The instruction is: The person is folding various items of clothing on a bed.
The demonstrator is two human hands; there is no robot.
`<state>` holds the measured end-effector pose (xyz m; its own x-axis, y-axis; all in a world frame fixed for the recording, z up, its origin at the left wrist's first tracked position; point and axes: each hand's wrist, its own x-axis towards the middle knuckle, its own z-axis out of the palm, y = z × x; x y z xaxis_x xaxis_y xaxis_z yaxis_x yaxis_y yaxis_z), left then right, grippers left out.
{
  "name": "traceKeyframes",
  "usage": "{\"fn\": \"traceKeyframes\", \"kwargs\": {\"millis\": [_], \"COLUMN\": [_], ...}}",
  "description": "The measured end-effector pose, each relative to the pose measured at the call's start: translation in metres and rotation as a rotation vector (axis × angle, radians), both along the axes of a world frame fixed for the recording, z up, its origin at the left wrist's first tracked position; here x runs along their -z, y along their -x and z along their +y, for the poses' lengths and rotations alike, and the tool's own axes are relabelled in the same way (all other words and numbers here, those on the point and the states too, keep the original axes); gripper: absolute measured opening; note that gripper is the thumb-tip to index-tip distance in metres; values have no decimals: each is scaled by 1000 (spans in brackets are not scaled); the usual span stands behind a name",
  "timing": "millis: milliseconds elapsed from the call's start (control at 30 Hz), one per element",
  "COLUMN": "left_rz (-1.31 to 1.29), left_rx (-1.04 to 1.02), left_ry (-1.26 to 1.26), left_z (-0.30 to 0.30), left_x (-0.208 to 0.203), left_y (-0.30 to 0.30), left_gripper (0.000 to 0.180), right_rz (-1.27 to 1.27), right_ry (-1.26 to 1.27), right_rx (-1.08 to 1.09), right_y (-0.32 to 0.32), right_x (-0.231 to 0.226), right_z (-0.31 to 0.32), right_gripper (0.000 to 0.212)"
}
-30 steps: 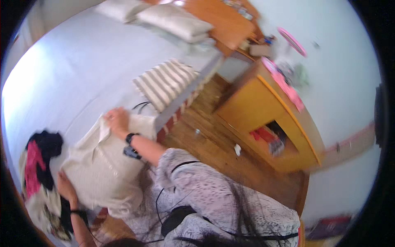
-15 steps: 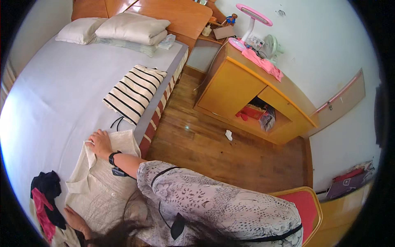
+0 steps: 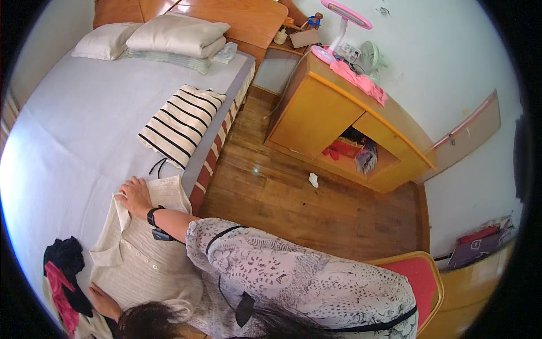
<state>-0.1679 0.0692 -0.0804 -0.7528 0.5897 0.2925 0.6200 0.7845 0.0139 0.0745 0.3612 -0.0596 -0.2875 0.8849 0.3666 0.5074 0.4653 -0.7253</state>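
Note:
A cream knit collared shirt (image 3: 149,246) with a row of buttons lies spread on the bed, its collar toward the left. My right hand (image 3: 134,198) rests on its far shoulder beside the collar, fingers bent a little and apart. A dark band circles that wrist. My left hand (image 3: 104,301) lies low against the shirt's near edge, fingers stretched along the cloth. Hair and my patterned sleeve (image 3: 293,271) cover the shirt's lower right part. Just beyond my right hand lies a folded black-striped cream garment (image 3: 182,125) with dark cords.
Black and pink clothes (image 3: 65,277) are heaped at the bed's (image 3: 73,152) near left. Pillows (image 3: 178,35) stand at the headboard. Right of the wooden floor is a cabinet (image 3: 316,110) bearing a pink lamp (image 3: 341,28) and a fan (image 3: 370,55). A red-seated chair (image 3: 423,282) stands near right.
The view has shifted slightly, and hair at the lower edge has moved, showing more of the shirt's near part. Both hands keep nearly the same places on the shirt.

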Motion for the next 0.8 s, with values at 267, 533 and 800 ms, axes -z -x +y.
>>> {"fn": "traceKeyframes", "kwargs": {"millis": [267,533,800], "left_rz": [15,147,81], "left_rx": [46,158,45], "left_ry": [27,-86,-10], "left_z": [-1,-1,1], "left_x": [10,8,39], "left_y": [7,-2,15], "left_gripper": [37,39,40], "right_rz": [-6,-24,-24], "right_ry": [12,6,-51], "right_rx": [11,15,37], "right_y": [-2,-3,-8], "right_x": [3,7,16], "right_z": [1,4,9], "right_gripper": [19,19,19]}}
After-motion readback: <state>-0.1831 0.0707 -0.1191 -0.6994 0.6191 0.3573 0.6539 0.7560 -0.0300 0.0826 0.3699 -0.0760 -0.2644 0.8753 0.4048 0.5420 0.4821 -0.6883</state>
